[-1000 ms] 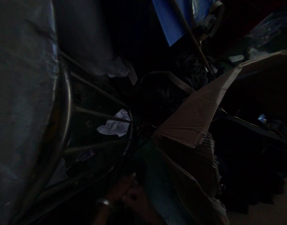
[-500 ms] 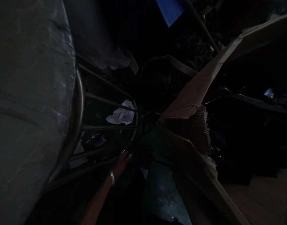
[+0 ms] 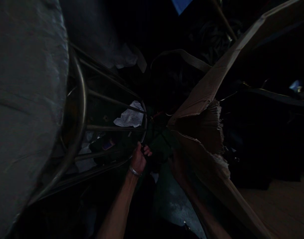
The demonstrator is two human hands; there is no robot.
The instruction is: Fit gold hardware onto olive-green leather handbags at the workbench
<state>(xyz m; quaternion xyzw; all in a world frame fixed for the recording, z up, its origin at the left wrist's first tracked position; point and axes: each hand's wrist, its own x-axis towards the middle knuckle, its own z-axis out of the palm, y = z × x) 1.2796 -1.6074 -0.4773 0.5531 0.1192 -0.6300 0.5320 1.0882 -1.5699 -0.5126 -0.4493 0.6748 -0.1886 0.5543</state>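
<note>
Current state: my left hand (image 3: 139, 160) is on the small metal ring (image 3: 144, 123) at the narrow end of the stool frame (image 3: 74, 109). Fingers (image 3: 147, 151) look clenched around the ring's lower edge, though it's dark there. My right hand (image 3: 176, 165) is just beside the torn cardboard sheet (image 3: 199, 132), low and dim. Can't tell if those fingers are released or holding anything.

Counts: 2 hands, 1 bracelet (image 3: 134, 171) on my left wrist, 1 ring, and 1 round grey padded seat (image 3: 25, 109) filling the left side. I can make out 4 rods (image 3: 114, 127) running from the seat rim to the ring, maybe more in the shadow. 1 crumpled white sheet (image 3: 129, 116) shows between the rods. Beyond that, 1 pale strap (image 3: 184, 56) and 1 blue sheet (image 3: 181, 5), cut off at the top edge.
</note>
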